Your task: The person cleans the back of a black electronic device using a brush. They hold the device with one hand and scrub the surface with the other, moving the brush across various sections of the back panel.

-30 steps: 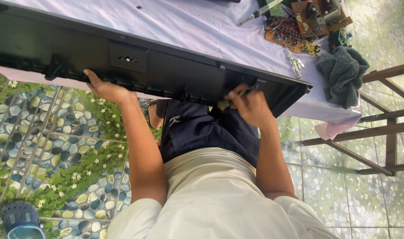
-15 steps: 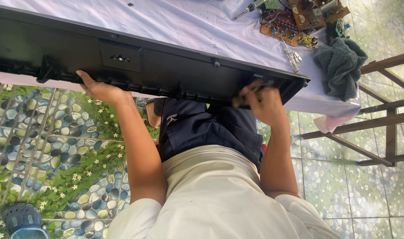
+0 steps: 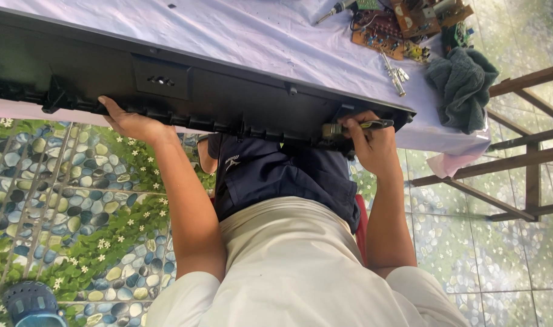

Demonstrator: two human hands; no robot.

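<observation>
A long black panel [image 3: 216,91], like the back shell of a flat screen, lies across a table covered with a pale cloth [image 3: 258,36]. My left hand [image 3: 128,121] presses under its near edge, left of the middle, fingers flat against the plastic. My right hand [image 3: 370,142] sits at the panel's right end and grips a screwdriver [image 3: 373,126] with a green and black handle, held along the edge. A small metal part [image 3: 331,130] shows beside its fingers.
Circuit boards [image 3: 388,27] and another screwdriver [image 3: 334,11] lie at the far right of the table, with small metal tools [image 3: 394,75] and a dark green rag [image 3: 464,85]. A wooden frame [image 3: 519,151] stands right. A blue shoe [image 3: 31,303] rests on the pebble-patterned floor.
The view has shifted slightly. My right hand has moved right along the panel's edge to its end with the screwdriver. My left hand stays under the edge.
</observation>
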